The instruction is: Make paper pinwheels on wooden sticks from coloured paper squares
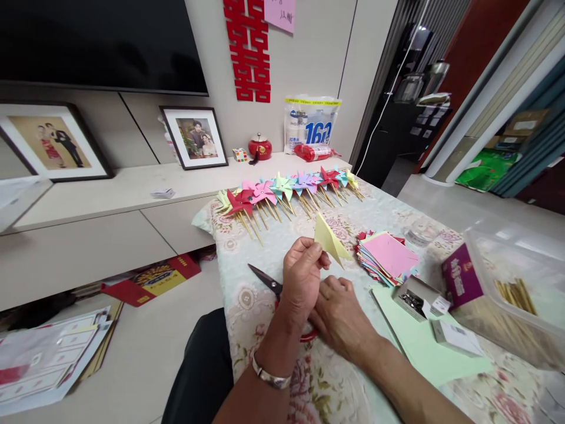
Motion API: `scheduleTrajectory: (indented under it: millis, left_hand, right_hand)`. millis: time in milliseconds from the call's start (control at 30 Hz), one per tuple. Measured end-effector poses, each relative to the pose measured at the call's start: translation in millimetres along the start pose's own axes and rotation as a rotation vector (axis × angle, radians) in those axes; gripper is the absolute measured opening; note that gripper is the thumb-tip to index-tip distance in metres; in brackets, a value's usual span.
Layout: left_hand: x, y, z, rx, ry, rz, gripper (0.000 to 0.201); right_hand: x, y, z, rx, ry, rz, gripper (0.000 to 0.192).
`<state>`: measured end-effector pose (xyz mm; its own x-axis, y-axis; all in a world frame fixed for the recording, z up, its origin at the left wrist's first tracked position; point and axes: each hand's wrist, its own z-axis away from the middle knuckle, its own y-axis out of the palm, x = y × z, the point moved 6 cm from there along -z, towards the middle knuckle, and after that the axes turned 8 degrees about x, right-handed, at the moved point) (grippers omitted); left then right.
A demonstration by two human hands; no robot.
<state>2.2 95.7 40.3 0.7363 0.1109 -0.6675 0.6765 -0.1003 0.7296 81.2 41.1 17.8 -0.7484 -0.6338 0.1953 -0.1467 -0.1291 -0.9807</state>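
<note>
A pale yellow sheet of paper (330, 240), folded into a triangle, is pinched between the thumb and fingers of my left hand (303, 270), held up over the table. Low beside it, my right hand (342, 315) rests with curled fingers, its fingertips hidden. Scissors (267, 279) lie under my left wrist, blades pointing to the upper left. Their red handle (309, 333) shows against the thumb side of my right hand; whether I grip it is unclear. To the right sits a stack of coloured paper squares (391, 254), pink on top.
Several paper pinwheels (282, 186) on sticks line the table's far edge. On the right are green sheets (424, 353), a small open box (415, 299) of metal pieces, a white box (458, 338) and a clear plastic bin (507, 318) of sticks. A cabinet (97, 244) stands behind.
</note>
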Motion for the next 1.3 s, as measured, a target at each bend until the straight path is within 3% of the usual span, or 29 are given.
scheduleTrajectory:
  millis: [167, 300, 633, 867, 1000, 1200, 1300]
  left_hand:
    - [6, 2.2, 2, -0.005, -0.066, 0.008, 0.023]
    - [11, -1.3, 0, -0.035, -0.091, 0.002, 0.024]
    - [15, -9.4, -3, -0.063, -0.097, 0.062, 0.029]
    - [14, -14.0, -4, -0.079, -0.08, 0.063, 0.028]
    - [11, -11.1, -4, -0.049, -0.061, 0.073, 0.027]
    - [10, 0.1, -1, 0.066, -0.119, 0.055, 0.031]
    - [11, 4.0, 0, 0.107, -0.142, -0.007, 0.035]
  right_hand:
    - [-34, -13, 13, 0.032, 0.298, 0.052, 0.039]
    - [-32, -9, 16, 0.089, 0.231, -0.146, 0.011]
    - [-30, -7, 22, 0.117, 0.316, -0.082, 0.014]
    - [-47, -10, 28, 0.122, 0.401, -0.226, 0.011]
    - [-61, -12, 29, 0.018, 0.448, -0.466, 0.013]
    - [-80, -15, 27, -0.317, 0.503, -1.321, 0.042]
    - [-77, -19, 29, -0.38, 0.426, -1.601, 0.048]
